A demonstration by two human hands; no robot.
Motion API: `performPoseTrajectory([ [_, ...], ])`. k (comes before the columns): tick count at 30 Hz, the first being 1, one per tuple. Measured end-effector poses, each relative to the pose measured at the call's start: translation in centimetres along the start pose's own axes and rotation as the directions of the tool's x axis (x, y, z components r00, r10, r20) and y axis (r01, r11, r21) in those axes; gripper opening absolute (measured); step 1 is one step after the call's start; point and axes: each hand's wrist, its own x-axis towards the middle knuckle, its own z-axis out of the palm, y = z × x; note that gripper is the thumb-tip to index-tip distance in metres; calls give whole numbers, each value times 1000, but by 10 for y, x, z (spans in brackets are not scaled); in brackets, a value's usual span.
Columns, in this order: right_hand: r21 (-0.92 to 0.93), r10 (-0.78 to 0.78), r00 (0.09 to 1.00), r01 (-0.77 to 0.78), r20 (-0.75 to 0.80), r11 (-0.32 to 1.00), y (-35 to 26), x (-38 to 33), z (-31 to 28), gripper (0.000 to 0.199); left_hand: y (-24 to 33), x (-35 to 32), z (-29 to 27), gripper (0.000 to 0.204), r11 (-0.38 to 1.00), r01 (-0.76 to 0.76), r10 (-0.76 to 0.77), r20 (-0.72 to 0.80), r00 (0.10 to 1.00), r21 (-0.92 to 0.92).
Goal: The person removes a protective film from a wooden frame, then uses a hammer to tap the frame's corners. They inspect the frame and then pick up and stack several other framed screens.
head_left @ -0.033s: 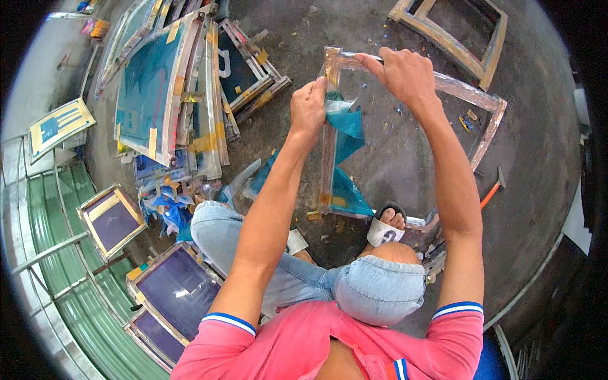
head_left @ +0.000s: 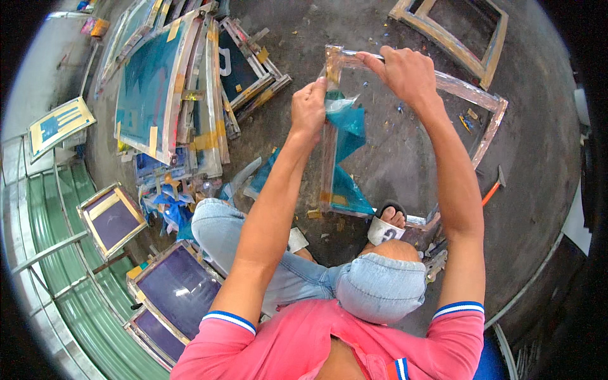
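Observation:
A rectangular screen-printing frame, its bars worn and patched with tape, stands tilted on the floor before me. Torn teal mesh hangs in jagged pieces along its left bar and lower left corner; the rest of the opening shows bare floor. My left hand is closed at the upper part of the left bar, where the mesh runs into its grip; the fingertips are hidden. Over the top bar, my right hand wraps its fingers, with the thumb lying along the bar toward the left corner.
Several mesh frames lean stacked at the left. Blue scraps lie beside my knee. Another frame lies at the far right. An orange-handled tool rests right of my forearm. My sandalled foot is at the frame's lower edge.

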Motion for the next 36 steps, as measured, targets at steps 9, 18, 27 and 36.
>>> performPoseTrajectory([
  [9, -29, -6, 999, 8, 51, 1000, -14, 2, -12, 74, -9, -62, -10, 35, 695, -154, 329, -120, 937, 702],
  [18, -19, 122, 982, -120, 143, 993, 16, 13, 32, 76, -2, -232, -135, 21, 308, 7, 445, -150, 883, 951],
  [27, -13, 183, 969, -184, 168, 983, 16, 9, 26, 76, 113, -339, -391, 37, 645, 449, 698, -716, -17, 618],
  [36, -26, 178, 975, -176, 134, 984, -1, -6, -6, 75, 114, -238, -275, 31, 624, 103, 578, -546, 607, 775],
])
